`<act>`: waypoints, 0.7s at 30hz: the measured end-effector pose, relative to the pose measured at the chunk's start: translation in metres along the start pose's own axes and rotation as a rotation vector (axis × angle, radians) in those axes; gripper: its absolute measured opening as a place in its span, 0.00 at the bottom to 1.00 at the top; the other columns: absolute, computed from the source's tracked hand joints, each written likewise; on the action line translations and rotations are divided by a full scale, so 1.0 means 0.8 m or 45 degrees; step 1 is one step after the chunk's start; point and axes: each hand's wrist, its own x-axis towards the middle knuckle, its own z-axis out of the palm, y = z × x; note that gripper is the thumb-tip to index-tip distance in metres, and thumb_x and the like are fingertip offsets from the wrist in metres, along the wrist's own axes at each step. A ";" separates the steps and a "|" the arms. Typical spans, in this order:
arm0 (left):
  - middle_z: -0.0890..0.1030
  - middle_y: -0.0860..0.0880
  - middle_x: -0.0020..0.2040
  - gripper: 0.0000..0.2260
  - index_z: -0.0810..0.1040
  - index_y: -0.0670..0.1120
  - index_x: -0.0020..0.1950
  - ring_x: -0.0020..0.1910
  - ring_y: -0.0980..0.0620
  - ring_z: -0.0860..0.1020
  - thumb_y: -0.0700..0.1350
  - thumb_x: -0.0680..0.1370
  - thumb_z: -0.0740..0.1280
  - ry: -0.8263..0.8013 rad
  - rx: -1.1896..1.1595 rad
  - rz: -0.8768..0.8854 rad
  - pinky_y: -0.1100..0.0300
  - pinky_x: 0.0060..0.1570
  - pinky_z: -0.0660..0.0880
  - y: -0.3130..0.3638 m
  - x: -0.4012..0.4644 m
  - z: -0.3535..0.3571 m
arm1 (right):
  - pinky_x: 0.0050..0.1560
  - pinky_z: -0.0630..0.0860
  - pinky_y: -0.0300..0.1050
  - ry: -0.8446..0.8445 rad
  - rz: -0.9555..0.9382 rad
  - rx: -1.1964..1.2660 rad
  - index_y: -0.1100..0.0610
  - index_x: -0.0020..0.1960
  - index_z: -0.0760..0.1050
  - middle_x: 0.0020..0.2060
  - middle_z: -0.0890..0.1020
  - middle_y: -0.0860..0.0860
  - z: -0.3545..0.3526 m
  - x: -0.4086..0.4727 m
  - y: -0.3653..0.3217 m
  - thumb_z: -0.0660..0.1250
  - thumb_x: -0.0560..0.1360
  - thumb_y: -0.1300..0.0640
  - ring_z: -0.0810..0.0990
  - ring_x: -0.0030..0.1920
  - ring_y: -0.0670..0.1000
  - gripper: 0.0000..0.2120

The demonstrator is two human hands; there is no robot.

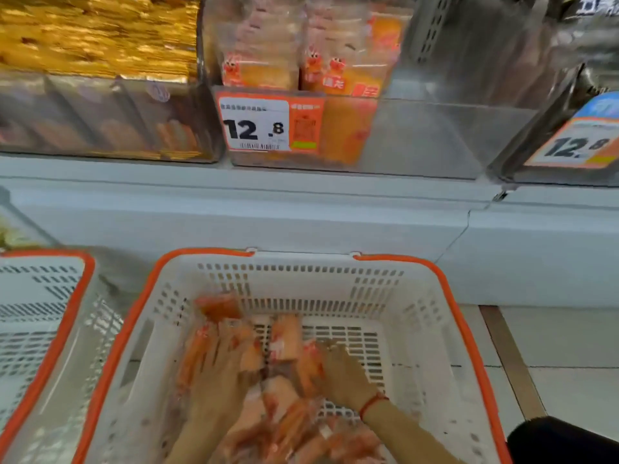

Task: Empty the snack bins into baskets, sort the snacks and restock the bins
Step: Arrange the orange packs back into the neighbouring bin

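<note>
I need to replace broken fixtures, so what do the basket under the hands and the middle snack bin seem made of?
Basket: looks like moulded white plastic, matte, with slotted walls and an orange rim.
Bin: seems clear acrylic or similar rigid plastic, glossy; snack packs show through and its front reflects light. Blur leaves the exact type open.

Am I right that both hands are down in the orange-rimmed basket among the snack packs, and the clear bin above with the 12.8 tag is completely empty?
Not quite. The head view shows the clear bin behind the 12.8 tag still holds orange snack packs on its left side; only its right part looks bare. The rest stands: left hand and right hand are in the basket among packs.
</note>
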 end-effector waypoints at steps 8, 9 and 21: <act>0.56 0.53 0.78 0.23 0.68 0.59 0.72 0.76 0.47 0.60 0.55 0.78 0.66 -0.108 -0.107 -0.100 0.52 0.70 0.61 0.011 0.024 -0.009 | 0.37 0.73 0.41 -0.184 0.323 0.386 0.58 0.52 0.72 0.47 0.80 0.53 0.039 0.054 0.022 0.74 0.70 0.47 0.76 0.40 0.48 0.19; 0.56 0.54 0.78 0.24 0.67 0.59 0.72 0.75 0.47 0.60 0.55 0.77 0.66 -0.123 -0.110 -0.131 0.52 0.70 0.61 0.013 0.026 -0.010 | 0.34 0.70 0.40 -0.214 0.311 0.415 0.55 0.41 0.72 0.36 0.78 0.50 0.031 0.054 0.026 0.73 0.70 0.50 0.73 0.34 0.47 0.12; 0.78 0.38 0.63 0.23 0.75 0.40 0.65 0.51 0.44 0.81 0.57 0.82 0.57 -0.408 -1.079 -0.360 0.54 0.49 0.78 0.089 0.029 -0.086 | 0.63 0.75 0.51 -0.406 0.207 0.972 0.57 0.65 0.74 0.52 0.80 0.55 -0.114 0.000 0.032 0.66 0.78 0.59 0.79 0.52 0.52 0.16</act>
